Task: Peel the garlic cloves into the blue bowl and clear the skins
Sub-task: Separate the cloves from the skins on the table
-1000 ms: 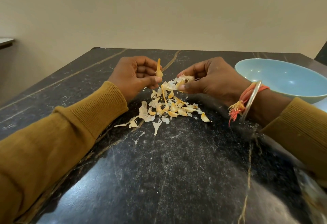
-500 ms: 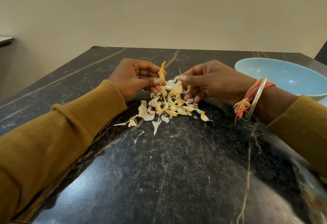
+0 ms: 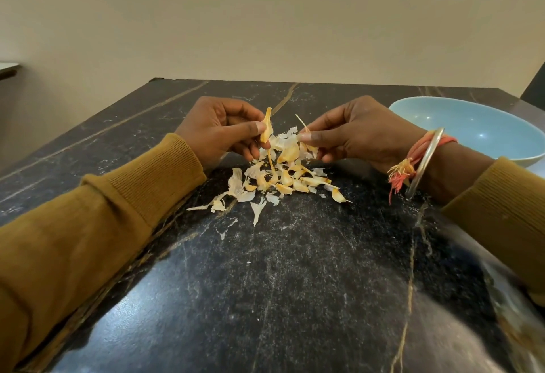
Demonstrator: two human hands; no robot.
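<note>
A heap of garlic skins (image 3: pixel 277 178), pale and yellowish, lies on the black marble table (image 3: pixel 265 284) between my hands. My left hand (image 3: pixel 221 131) pinches a long yellow strip of skin (image 3: pixel 266 129) between thumb and fingers, and its thin tail hangs down into the heap. My right hand (image 3: pixel 354 134) pinches a garlic piece (image 3: pixel 306 137) with a thin stalk sticking up; its lower part is hidden by my fingers. The blue bowl (image 3: pixel 472 128) stands at the right, behind my right wrist; the part of its inside that shows holds nothing.
The table's far edge runs just beyond my hands, with a plain wall behind. A few loose skin flakes (image 3: pixel 227 229) lie nearer to me than the heap. A bangle and orange thread (image 3: pixel 418 160) hang at my right wrist. A ledge (image 3: pixel 8 67) shows at the far left.
Both hands have risen slightly above the heap and drawn apart. The right hand turned so that a thin stalk now sticks up from its pinch. The left hand still holds the yellow strip.
</note>
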